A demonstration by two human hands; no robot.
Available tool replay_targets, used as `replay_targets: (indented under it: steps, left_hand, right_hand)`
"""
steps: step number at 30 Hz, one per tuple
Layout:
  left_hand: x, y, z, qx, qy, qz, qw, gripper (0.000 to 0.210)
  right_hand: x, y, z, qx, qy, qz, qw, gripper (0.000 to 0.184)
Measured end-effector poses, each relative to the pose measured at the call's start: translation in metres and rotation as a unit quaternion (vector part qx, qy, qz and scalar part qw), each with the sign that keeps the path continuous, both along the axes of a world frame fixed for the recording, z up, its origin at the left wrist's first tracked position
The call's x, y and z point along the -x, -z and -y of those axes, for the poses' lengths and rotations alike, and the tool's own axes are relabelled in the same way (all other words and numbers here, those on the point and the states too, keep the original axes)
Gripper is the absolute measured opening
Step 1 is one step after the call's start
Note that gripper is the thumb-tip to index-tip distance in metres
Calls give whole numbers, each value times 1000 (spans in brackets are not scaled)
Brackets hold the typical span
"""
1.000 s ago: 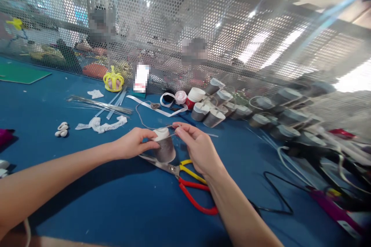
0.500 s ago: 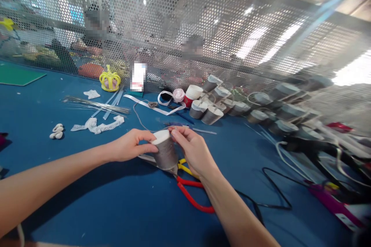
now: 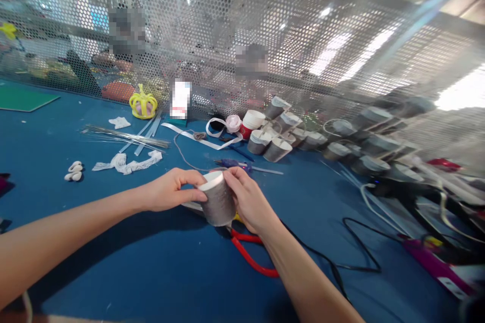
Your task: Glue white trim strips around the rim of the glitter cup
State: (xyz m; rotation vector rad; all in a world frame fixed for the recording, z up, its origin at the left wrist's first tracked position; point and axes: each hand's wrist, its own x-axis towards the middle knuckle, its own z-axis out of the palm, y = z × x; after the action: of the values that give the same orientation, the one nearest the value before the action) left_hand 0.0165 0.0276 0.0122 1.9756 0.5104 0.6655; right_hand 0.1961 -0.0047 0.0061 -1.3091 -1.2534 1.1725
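A small paper cup (image 3: pixel 219 204), white inside and wrapped round with grey cord, is held slightly tilted above the blue table. My left hand (image 3: pixel 176 189) is closed on its left rim, thumb outside and fingers over the edge. On the far right side of the rim, my right hand (image 3: pixel 246 192) is closed too; its fingertips are partly hidden. A grey cord (image 3: pixel 182 157) runs from a small cord bundle (image 3: pixel 199 136) to the cup's back. Under and beside the cup lie scissors (image 3: pixel 252 257) with red and yellow handle loops, blades partly covered.
Behind my right hand lies a blue glue gun (image 3: pixel 227 163) with a clear stick. Several grey-wrapped cups (image 3: pixel 278 149) stand at the back right. Wires (image 3: pixel 129 136), lace (image 3: pixel 125 164) and a yellow basket-like ornament (image 3: pixel 143 103) lie left. A black cable (image 3: pixel 359 267) crosses the right side.
The cup has turned and shifted slightly right in my hands. My right hand's fingers have closed in on the rim, and more of the glue gun shows behind them.
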Motion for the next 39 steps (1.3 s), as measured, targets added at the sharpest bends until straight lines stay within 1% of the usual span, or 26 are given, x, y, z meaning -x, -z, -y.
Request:
replay_targets:
  steps: [2,6,9,12,14,18,22,24,27,31,33,36,39]
  left_hand:
    - [0,0,1,0,-4,-5,1000,18]
    - [0,-1,1,1,-19,-19,1000,19]
    - [0,-2,1,-7,-26,-31,999,21]
    - [-1,-5,3,-1,-49,-47,998,22]
    - [-3,-7,5,12,-70,-57,996,21]
    - [-7,-8,11,49,-79,-64,994,22]
    - [-11,-6,15,79,-96,-47,991,19]
    - [-12,-5,16,89,-103,-35,990,16]
    - [-12,-3,16,99,-109,-27,989,14]
    - [-11,-3,13,74,-111,-24,991,11]
    - [-11,-3,13,75,-109,-22,991,11]
    - [-12,-2,13,107,-108,-13,988,11]
    - [-13,0,15,160,-89,11,983,14]
  right_hand:
    - [2,2,0,-1,2,-2,1000,21]
    - [4,1,0,-15,27,15,999,21]
    - [4,-2,1,-42,48,66,996,22]
    - [5,-4,5,-92,59,153,982,22]
    - [8,-2,8,-118,50,189,974,20]
    - [16,5,12,-162,34,223,961,15]
    - [20,12,11,-242,28,264,933,10]
    - [20,13,11,-262,29,283,922,7]
    - [18,10,11,-259,28,290,921,6]
    - [16,6,11,-241,29,271,931,8]
    - [16,6,11,-225,27,260,939,9]
    - [18,7,10,-214,30,251,943,10]
    - [19,10,9,-225,32,252,941,10]
